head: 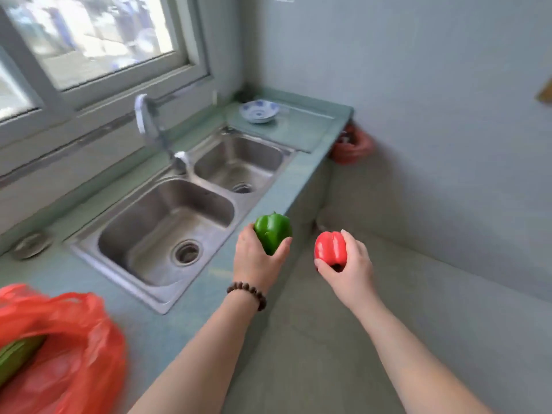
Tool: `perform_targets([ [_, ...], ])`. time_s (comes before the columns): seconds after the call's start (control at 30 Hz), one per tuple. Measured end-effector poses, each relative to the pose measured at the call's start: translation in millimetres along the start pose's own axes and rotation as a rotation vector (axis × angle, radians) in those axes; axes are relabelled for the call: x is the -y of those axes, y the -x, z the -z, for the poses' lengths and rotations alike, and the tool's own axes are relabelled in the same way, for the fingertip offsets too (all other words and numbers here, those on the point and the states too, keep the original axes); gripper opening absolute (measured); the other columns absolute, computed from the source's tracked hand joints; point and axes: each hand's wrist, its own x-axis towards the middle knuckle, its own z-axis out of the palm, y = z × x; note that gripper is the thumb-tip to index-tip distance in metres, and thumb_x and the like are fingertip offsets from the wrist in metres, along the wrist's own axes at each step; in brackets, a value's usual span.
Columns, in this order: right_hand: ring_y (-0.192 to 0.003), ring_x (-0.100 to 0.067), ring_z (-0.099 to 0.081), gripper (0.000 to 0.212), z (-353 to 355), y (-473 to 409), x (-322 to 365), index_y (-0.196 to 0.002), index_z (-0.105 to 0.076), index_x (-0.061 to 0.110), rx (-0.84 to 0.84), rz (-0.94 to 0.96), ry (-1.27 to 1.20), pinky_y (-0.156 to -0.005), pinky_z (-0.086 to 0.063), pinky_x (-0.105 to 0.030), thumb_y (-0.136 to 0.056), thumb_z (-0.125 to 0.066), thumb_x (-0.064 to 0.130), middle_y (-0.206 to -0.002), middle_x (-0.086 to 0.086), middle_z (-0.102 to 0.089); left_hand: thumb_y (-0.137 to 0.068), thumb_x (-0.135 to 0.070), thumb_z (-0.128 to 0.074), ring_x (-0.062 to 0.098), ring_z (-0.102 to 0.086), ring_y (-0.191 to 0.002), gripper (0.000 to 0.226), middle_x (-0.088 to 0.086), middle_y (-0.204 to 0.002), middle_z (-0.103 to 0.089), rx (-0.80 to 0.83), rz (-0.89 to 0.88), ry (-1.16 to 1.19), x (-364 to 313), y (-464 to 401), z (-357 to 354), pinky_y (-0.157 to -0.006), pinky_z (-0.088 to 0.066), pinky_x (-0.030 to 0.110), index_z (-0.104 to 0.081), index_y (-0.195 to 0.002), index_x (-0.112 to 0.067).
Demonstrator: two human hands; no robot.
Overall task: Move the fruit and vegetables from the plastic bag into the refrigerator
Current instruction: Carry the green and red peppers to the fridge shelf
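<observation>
My left hand (255, 259), with a bead bracelet on the wrist, grips a green bell pepper (273, 231) just past the counter's front edge. My right hand (351, 268) holds a red bell pepper (330, 248) out over the floor. A red plastic bag (62, 351) lies on the counter at the lower left, with a green vegetable (18, 354) showing inside it. No refrigerator is in view.
A steel double sink (167, 297) with a tap (149, 121) is set into the green counter (286, 198) under a window. A blue-and-white bowl (259, 111) sits at the counter's far end. A red bag (352, 146) lies below that end. Walls close the corner.
</observation>
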Motion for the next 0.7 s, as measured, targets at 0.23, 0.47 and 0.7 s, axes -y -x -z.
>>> perform_targets([
  [0.23,-0.121,-0.021,-0.045,0.083,145.8,-1.9,-107.8,-0.141,-0.033,0.017,-0.27,-0.157,0.047,-0.091,-0.034,-0.021,-0.073,-0.076,0.034,-0.136,-0.004,-0.042,-0.077,-0.051,-0.069,0.019,-0.048,-0.118,0.071,0.004,-0.126,-0.05,0.236,-0.193,0.027,-124.0,40.7,-147.7,-0.093,-0.036,0.023,-0.042,-0.129,-0.01],
  [0.47,-0.12,-0.026,-0.046,0.081,301.4,6.0,-218.5,-0.139,-0.036,0.013,-0.517,-0.291,0.088,-0.091,-0.036,-0.025,-0.072,-0.076,0.034,-0.132,-0.007,-0.046,-0.078,-0.049,-0.069,0.019,-0.048,-0.119,0.07,0.005,-0.129,-0.049,0.457,-0.36,0.066,-257.6,109.6,-296.0,-0.088,-0.032,0.018,-0.04,-0.13,-0.011],
  [0.7,-0.121,-0.024,-0.045,0.079,417.3,39.2,-290.1,-0.138,-0.037,0.017,-0.737,-0.42,0.125,-0.092,-0.041,-0.031,-0.072,-0.075,0.036,-0.132,-0.006,-0.045,-0.078,-0.048,-0.068,0.023,-0.051,-0.115,0.07,0.008,-0.129,-0.049,0.636,-0.537,0.074,-360.0,173.3,-393.6,-0.085,-0.034,0.022,-0.041,-0.128,-0.009],
])
